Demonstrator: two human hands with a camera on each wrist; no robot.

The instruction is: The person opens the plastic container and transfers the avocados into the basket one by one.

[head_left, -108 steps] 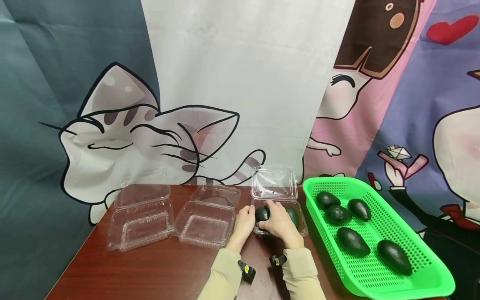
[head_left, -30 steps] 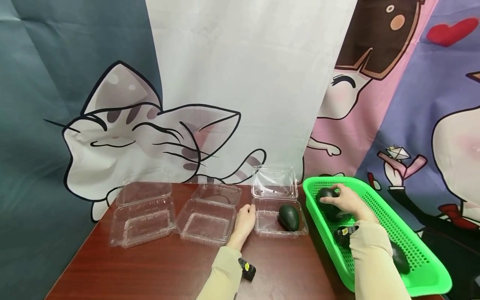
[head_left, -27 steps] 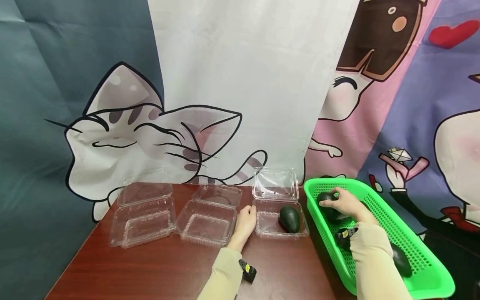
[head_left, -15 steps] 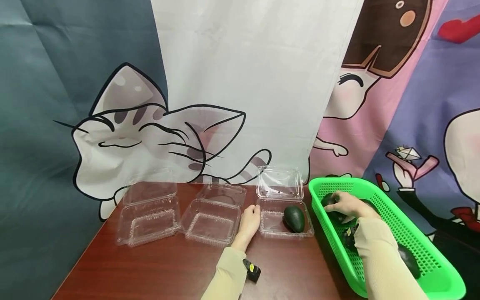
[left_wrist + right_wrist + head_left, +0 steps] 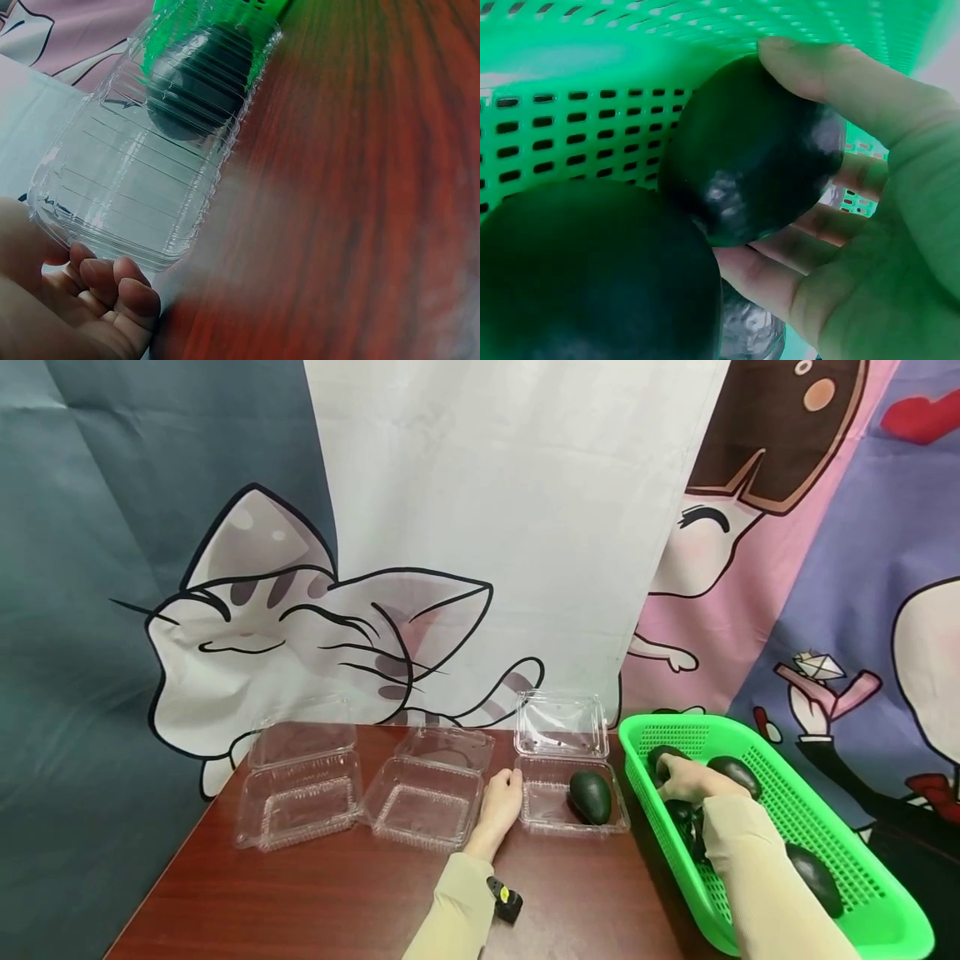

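Note:
My right hand (image 5: 686, 778) reaches into the green basket and grips a dark avocado (image 5: 754, 154), thumb over its top and fingers around its far side and below. Another avocado (image 5: 592, 270) lies right beside it in the right wrist view. At the near left edge of the rightmost clear plastic clamshell (image 5: 558, 827), my left hand (image 5: 501, 797) pinches the rim with curled fingers; the left wrist view shows the fingertips (image 5: 139, 296) at its corner. One dark green avocado (image 5: 590, 797) lies in the right half of that clamshell, its lid (image 5: 561, 727) standing raised.
Two more clamshells with raised lids, a middle one (image 5: 420, 839) and a left one (image 5: 296, 835), stand on the brown table (image 5: 337, 902). Further avocados, one at the back (image 5: 735, 775) and one nearer (image 5: 815, 878), lie in the basket (image 5: 877, 910). A printed curtain (image 5: 480, 527) hangs behind.
My right hand has left the clamshell, where a second dark avocado lay, and gone right into the basket. In the last half second it sank slightly. The left hand stays at the rim.

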